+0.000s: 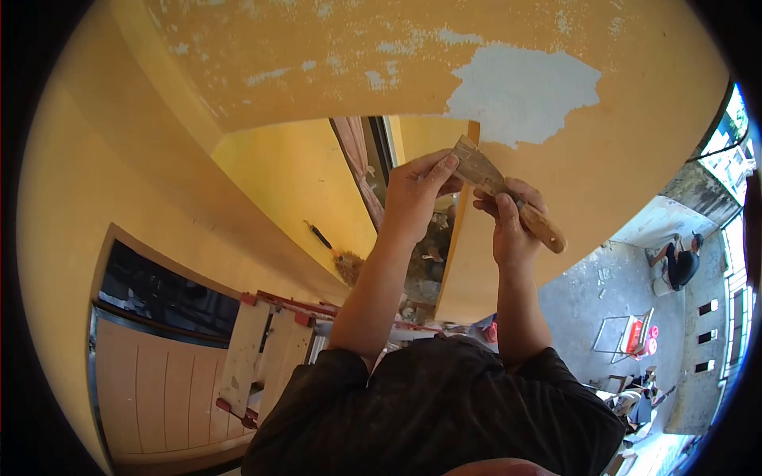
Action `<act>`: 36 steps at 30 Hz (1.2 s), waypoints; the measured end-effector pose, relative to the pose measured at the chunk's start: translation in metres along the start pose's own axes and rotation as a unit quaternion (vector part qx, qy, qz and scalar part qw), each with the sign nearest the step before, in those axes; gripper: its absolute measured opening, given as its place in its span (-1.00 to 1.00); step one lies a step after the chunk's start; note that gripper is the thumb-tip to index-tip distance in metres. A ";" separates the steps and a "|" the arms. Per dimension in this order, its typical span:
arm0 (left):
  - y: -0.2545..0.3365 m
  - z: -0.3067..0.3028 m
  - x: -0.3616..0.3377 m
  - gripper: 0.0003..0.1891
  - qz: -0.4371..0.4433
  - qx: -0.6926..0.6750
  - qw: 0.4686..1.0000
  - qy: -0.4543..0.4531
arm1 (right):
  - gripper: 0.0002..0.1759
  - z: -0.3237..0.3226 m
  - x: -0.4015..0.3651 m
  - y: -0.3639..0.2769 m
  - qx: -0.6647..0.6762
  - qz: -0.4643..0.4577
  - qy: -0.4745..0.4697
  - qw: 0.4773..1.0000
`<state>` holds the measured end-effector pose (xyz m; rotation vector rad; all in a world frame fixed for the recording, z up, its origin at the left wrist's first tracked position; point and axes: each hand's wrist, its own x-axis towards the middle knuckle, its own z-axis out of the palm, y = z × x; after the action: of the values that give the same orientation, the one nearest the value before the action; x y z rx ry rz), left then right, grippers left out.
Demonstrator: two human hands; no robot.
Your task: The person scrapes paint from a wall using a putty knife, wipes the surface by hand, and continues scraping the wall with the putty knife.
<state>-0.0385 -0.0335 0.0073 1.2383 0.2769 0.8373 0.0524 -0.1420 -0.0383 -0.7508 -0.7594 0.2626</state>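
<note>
Gripping scraper (486, 172) near handle (544, 229) with curled right hand (514, 228), pinching blade (468, 161) in nearly closed left hand (414, 198); best to press flat faces, off the edge.

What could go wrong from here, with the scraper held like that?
1. Cut fingers: the bare left hand grips the scraper by its blade, so a slip could nick it.
2. Dropped tool: the right hand holds near the blade end, most of the wooden handle sticking out; it might tip if the left lets go.
3. Flaking: the pale patch has ragged paint edges, which may shed chips.
</note>
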 end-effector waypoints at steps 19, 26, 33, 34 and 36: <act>0.004 -0.018 0.035 -0.80 0.178 0.186 0.966 -0.009 | -0.79 0.011 0.019 0.053 -0.029 -0.159 -0.004 0.987; 0.008 -0.021 0.039 -0.83 0.149 0.158 0.976 -0.025 | -0.75 0.015 0.024 0.063 -0.033 -0.218 -0.030 0.975; 0.009 -0.020 0.041 -0.84 0.182 0.160 0.970 -0.026 | -0.74 0.026 0.024 0.064 0.005 -0.207 0.008 0.978; 0.008 -0.021 0.040 -0.84 0.184 0.161 0.969 -0.025 | -0.74 0.025 0.023 0.063 0.007 -0.208 0.007 0.978; 0.006 -0.023 0.042 -0.84 0.191 0.176 0.965 -0.043 | -0.73 0.022 0.021 0.061 0.024 -0.192 -0.009 0.981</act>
<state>-0.0262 0.0123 0.0152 1.6908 0.1184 1.0940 0.0549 -0.0773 -0.0589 -0.5431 -0.8958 -0.0613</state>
